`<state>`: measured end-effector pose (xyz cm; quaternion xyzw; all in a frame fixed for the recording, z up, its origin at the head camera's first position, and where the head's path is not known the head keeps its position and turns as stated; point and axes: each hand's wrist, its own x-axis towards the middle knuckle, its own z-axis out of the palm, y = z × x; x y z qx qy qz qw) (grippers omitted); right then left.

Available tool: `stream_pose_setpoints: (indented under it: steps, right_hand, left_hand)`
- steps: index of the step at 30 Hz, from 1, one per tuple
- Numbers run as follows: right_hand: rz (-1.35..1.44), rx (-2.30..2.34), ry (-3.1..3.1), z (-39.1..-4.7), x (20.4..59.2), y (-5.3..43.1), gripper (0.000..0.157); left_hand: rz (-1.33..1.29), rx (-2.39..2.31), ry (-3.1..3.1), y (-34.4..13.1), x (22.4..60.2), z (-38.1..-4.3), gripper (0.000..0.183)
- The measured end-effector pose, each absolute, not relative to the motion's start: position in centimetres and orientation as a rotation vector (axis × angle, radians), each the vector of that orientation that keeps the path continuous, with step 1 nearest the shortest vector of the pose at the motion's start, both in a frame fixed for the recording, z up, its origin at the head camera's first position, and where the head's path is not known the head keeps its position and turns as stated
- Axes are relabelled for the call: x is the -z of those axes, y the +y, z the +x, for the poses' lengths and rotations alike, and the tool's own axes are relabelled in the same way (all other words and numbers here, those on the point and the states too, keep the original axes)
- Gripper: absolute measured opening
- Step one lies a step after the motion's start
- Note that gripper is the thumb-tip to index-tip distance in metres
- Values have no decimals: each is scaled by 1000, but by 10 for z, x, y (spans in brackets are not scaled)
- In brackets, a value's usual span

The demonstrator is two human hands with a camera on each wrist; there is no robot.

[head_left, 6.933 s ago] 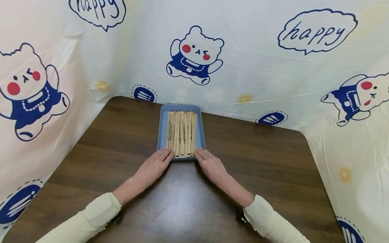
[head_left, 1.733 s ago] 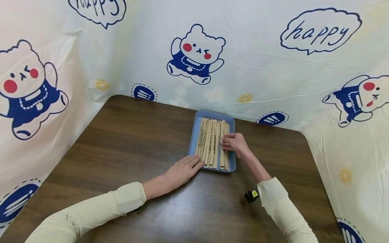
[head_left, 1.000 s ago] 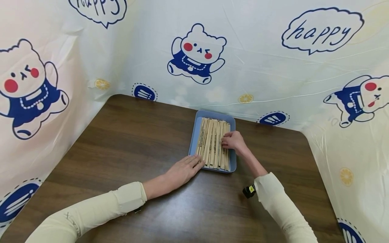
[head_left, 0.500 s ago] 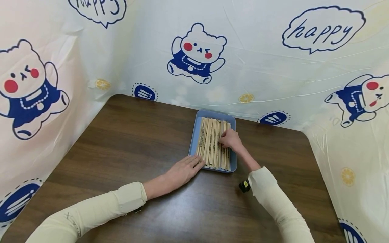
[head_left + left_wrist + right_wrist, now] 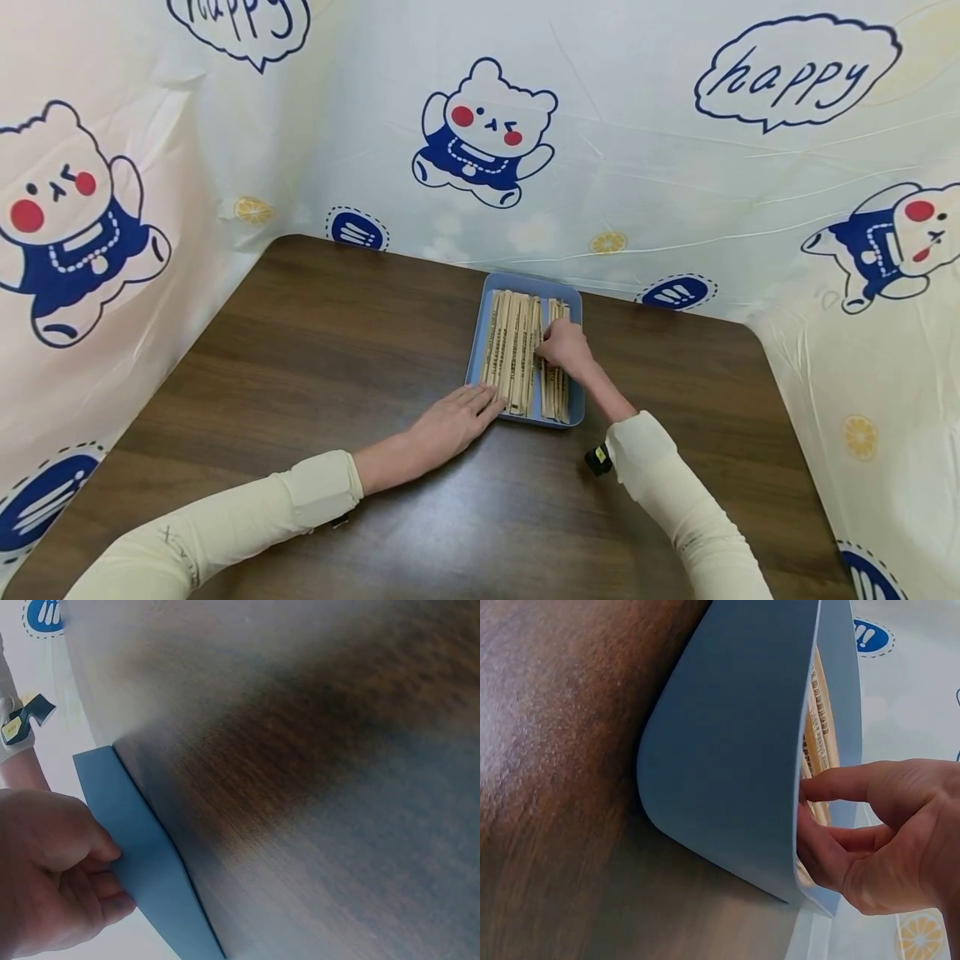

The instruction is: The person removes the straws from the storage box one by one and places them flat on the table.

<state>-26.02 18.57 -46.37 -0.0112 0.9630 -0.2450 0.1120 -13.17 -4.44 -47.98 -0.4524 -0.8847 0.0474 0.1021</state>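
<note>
A shallow blue tray holds a row of long, thin paper-wrapped chopsticks, lying side by side with dark print on their wrappers. My left hand holds the tray's near left corner; in the left wrist view its thumb and curled fingers meet the tray edge. Inside the tray, my right hand has curled fingers among the packets, pinching at the right side of the larger group. A strip of blue tray bottom shows between that group and a smaller bunch along the right wall. The tray wall hides the right fingertips in the right wrist view.
The tray stands on a dark brown wooden table, near its back edge. A white curtain printed with bears and lettering surrounds the table on three sides. Black wrist cameras hang under both sleeves, the right one showing plainly.
Since the oldest frame the tray has shifted right, and my right hand has moved into it. Lately that hand edged left and a gap opened between the chopsticks. My left hand stayed put lately.
</note>
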Motion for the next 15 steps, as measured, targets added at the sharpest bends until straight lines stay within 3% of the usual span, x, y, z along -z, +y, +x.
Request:
stream_pose_setpoints:
  steps: [11, 15]
  right_hand:
    - [45, 951, 2713, -258, 458, 189, 45]
    - [122, 1100, 2628, -259, 452, 192, 24]
  left_hand:
    - [-1336, -134, -2605, -44, 481, -131, 45]
    - [-1338, -108, -2604, -45, 480, -131, 46]
